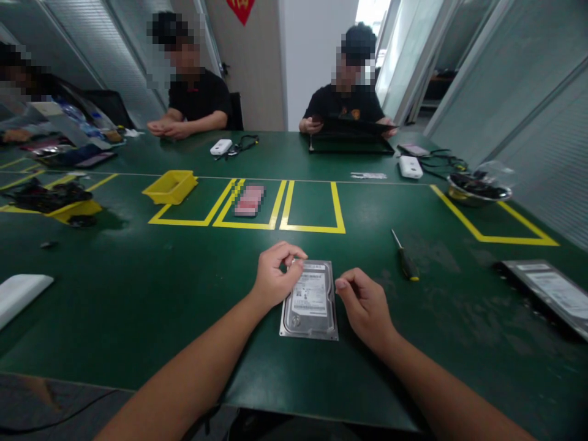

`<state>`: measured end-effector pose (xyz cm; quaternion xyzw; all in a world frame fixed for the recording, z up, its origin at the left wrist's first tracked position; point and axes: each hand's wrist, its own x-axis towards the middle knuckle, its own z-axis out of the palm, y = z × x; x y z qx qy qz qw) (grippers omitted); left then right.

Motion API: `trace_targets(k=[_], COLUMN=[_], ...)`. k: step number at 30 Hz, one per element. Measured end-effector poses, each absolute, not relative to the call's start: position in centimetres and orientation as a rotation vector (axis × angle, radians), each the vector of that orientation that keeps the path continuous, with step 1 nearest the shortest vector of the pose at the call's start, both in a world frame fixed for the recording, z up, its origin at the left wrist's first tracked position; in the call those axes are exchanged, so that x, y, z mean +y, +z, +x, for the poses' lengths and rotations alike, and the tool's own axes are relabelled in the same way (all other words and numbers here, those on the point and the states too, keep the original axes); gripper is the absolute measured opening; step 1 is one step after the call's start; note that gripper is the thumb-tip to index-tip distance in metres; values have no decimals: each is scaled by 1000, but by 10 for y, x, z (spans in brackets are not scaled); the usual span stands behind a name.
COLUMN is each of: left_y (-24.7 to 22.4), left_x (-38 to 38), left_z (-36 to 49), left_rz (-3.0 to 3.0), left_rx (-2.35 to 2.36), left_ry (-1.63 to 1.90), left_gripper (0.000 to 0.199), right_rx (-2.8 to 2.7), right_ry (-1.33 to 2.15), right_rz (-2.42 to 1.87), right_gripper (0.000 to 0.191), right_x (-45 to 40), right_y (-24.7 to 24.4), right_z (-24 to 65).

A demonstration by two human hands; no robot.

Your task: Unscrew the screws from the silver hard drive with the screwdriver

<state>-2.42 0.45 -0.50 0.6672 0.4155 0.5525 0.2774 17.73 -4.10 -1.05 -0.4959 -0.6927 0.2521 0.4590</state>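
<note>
A silver hard drive (316,294) with a white label lies flat on the green table in front of me. My left hand (278,272) is over its upper left edge, thumb and forefinger curled close together at the label. Whether anything is between those fingertips is too small to see. Just off the drive's right edge, my right hand (365,306) is closed, its thumb pressed near the bent forefinger. What it may hold is hidden. A screwdriver (406,262) with a black and yellow handle lies to the right, apart from both hands.
Another drive-like unit (554,291) lies at right, below a metal bowl (478,193) of dark parts. Beyond my hands are a yellow tray (171,187) and a pink object (249,201). Two people sit opposite, one handling an open laptop (351,138); a third is at far left.
</note>
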Motion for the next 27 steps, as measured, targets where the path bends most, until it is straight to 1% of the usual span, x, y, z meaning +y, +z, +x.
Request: trace_targets(k=[3,5,19,27], left_y=[-1,0,-5,1], left_x=[4,3,-5,-9], left_z=[-22,-21,-14,-17], left_rz=[2201,2340,2448,2521], left_rx=[972,915,795,743], left_ry=[1464,1486,1500,1502], left_gripper=[14,13,9,14], right_rx=[-1712,-1713,-1717,-1620], right_ry=[694,735,850,912], right_rz=[-1185,-1165,-1081,-1111], right_gripper=[28,29,27,29], right_x=[-41,-40,-43,-39], right_y=[-9,-8,-10,-7], right_z=[177,176,174,175])
